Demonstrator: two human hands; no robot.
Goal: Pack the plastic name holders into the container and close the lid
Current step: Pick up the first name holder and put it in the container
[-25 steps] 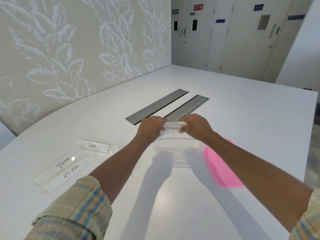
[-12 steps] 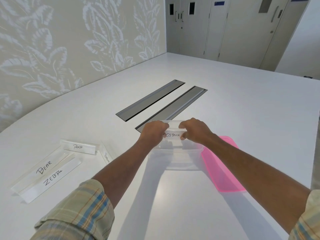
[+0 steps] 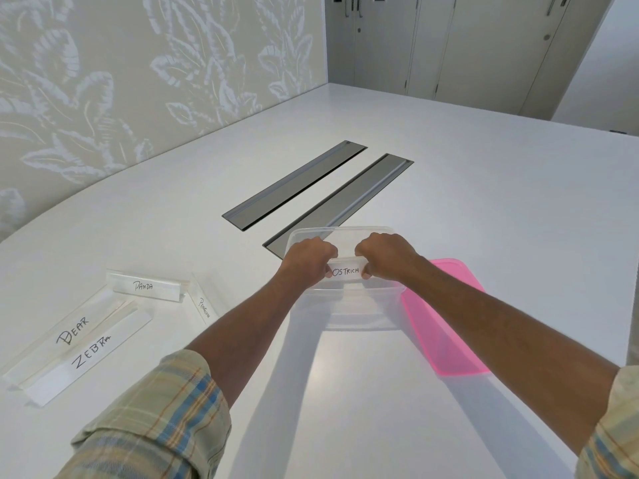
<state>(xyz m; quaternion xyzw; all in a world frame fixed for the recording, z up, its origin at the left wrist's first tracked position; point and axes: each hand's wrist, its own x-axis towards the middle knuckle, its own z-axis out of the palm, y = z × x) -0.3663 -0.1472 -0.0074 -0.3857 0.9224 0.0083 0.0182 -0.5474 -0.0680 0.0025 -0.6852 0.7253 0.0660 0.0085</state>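
Observation:
A clear plastic container (image 3: 349,316) stands open on the white table. Over its mouth I hold a clear name holder marked OSTRICH (image 3: 346,271), my left hand (image 3: 307,261) gripping its left end and my right hand (image 3: 385,255) gripping its right end. The pink lid (image 3: 446,323) lies flat on the table just right of the container. At the left lie more name holders: PANDA (image 3: 145,286) standing, PENGUIN (image 3: 204,307) beside it, and BEAR (image 3: 71,335) and ZEBRA (image 3: 88,357) side by side nearer to me.
Two long grey cable hatches (image 3: 294,186) are set into the table beyond the container. A patterned wall (image 3: 121,81) runs along the left; doors stand at the far end. The table's right edge (image 3: 629,305) lies past the lid.
Both hands have lowered the OSTRICH holder from above the container down to its rim. The view has tilted downward.

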